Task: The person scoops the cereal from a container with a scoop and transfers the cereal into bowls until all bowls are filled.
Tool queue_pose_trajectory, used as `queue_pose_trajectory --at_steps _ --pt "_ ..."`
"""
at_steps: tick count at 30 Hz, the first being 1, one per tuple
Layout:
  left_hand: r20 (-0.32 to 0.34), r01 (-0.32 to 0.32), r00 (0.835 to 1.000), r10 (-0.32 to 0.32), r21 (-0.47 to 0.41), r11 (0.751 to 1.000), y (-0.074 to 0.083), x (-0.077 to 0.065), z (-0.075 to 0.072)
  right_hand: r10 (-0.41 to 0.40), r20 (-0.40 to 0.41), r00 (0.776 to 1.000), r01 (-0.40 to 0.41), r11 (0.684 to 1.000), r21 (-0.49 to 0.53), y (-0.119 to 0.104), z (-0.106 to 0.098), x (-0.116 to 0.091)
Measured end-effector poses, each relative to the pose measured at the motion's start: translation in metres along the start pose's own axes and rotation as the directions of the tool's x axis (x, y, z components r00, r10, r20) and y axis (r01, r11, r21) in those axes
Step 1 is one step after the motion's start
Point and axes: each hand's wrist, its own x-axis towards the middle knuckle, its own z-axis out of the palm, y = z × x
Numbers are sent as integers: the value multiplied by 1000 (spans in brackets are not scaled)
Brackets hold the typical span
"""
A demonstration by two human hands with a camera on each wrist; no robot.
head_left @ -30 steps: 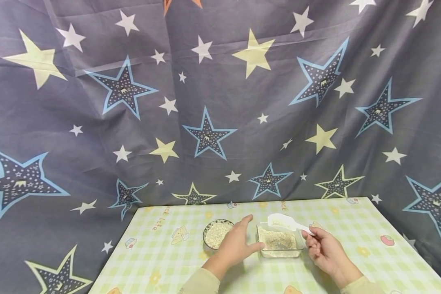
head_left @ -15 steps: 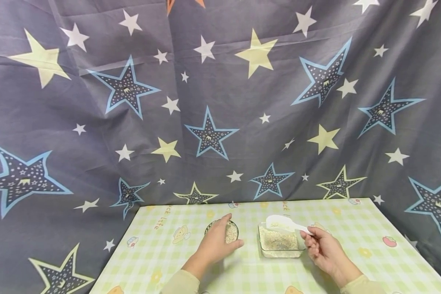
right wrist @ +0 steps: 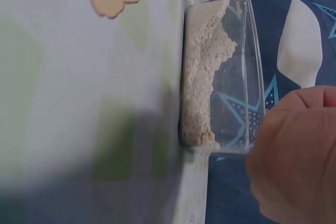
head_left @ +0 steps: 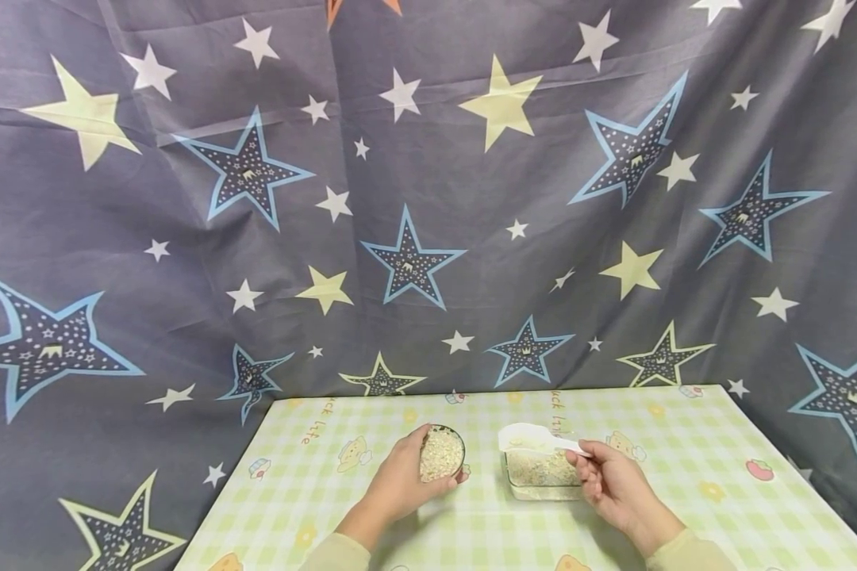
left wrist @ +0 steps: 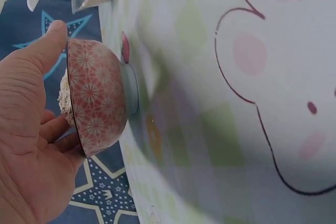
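Observation:
My left hand (head_left: 400, 476) grips a small round bowl (left wrist: 97, 93) by its rim, thumb on one side and fingers on the other. Pink-and-white flower patterns cover the bowl's outside, and pale oat flakes (head_left: 441, 454) fill it. In the head view the bowl leans a little to the right. A white plastic scoop (head_left: 524, 438) is pinched by its handle in my right hand (head_left: 617, 484). The scoop hangs over a clear rectangular container (right wrist: 247, 66), with a few flakes in its blade. More oats (right wrist: 202, 61) lie in the container, piled unevenly against its walls.
A green-and-white checked tablecloth (head_left: 271, 507) with cartoon prints covers the table. Behind it hangs a dark curtain (head_left: 428, 333) patterned with stars. The bowl stands left of the container, with a strip of cloth between them.
My left hand has moved left from the container to the bowl and now grips it. The bowl has tipped and shifted slightly right. My right hand has brought the scoop a little left.

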Motion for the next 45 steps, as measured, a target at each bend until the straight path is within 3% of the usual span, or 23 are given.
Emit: queue_pose_trajectory --at_steps 10,16,24,33,45 --pt "-12 2 1000 -3 -16 1000 -10 -4 -5 -6 22 1000 8 999 -50 5 20 9" --pt "-22 41 999 -41 -18 999 -14 -6 -7 -18 29 999 20 997 -69 10 31 15" --pt "-18 126 992 -127 -42 991 -18 -4 -8 -49 -90 995 32 983 -183 17 55 27" --pt "-12 153 988 -153 -44 987 -15 0 -7 -144 -115 983 88 916 -392 27 87 38" --pt "-14 159 987 -159 -54 986 -11 1 -8 -313 -118 942 181 776 -605 36 121 43"
